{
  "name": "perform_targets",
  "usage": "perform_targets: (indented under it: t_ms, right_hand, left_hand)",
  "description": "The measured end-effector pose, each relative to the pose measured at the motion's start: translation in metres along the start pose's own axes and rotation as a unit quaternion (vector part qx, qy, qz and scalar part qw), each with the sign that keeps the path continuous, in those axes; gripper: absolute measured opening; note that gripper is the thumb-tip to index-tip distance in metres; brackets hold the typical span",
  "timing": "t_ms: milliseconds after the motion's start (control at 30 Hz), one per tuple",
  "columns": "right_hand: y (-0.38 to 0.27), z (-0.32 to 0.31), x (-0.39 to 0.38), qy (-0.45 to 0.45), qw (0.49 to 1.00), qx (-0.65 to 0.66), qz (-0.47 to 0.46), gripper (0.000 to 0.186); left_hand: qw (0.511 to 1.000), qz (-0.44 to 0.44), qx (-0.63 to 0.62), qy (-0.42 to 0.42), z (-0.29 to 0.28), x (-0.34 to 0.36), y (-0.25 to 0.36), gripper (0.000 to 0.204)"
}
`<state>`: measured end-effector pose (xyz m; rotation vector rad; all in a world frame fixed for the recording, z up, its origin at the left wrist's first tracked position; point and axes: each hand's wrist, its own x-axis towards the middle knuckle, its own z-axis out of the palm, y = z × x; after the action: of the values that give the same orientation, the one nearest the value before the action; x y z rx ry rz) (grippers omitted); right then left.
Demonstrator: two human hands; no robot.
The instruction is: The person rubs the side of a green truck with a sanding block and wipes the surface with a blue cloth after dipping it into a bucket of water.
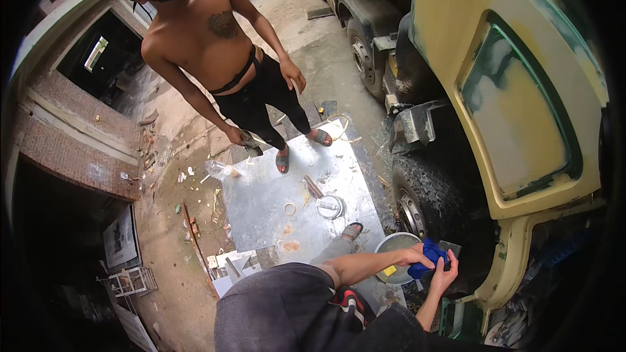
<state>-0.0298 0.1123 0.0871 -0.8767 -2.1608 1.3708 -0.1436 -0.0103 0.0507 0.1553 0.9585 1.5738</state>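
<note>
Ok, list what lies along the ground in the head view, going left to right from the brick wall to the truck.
Brick wall → clear plastic bag → metal sheet → round tin lid → grey bucket → blue cloth held in both hands → truck's yellow cab panel.

The person wears a dark grey shirt [280, 306] with black, red and white trim [349, 303] beside its short sleeve. Below the shirt, grey trousers [329, 251] end at a dark sandal [353, 229]. Both forearms are bare.

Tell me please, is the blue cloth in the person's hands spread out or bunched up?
Bunched up: the blue cloth is a crumpled wad gripped between the left hand and right hand.
</note>
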Motion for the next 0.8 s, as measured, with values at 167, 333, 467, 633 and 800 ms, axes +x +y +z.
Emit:
perform_targets:
  t_ms: [167,333,467,633,800]
  right_hand:
    - [0.006,-0.028,-0.004,0.076,0.996,-0.024,0.039,0.033]
    - [0.066,-0.077,-0.002,0.182,0.982,-0.005,0.051,0.036]
    - [0.07,-0.114,-0.007,0.136,0.984,-0.102,0.059,0.036]
    - [0.131,-0.089,0.004,0.033,0.993,-0.008,0.113,0.058]
    - [0.156,-0.037,0.037,0.001,0.944,0.239,0.226,0.037]
  left_hand:
    - [0.995,0.016,0.101,0.013,0.018,0.007,0.034,0.048]
    - [0.983,0.038,0.16,0.081,0.041,0.002,0.068,0.041]
    - [0.985,0.039,0.135,0.098,0.059,-0.004,0.093,0.039]
    - [0.981,0.122,0.14,0.048,0.095,-0.022,0.131,0.1]
    - [0.971,0.123,0.202,0.024,0.117,-0.02,0.152,0.088]
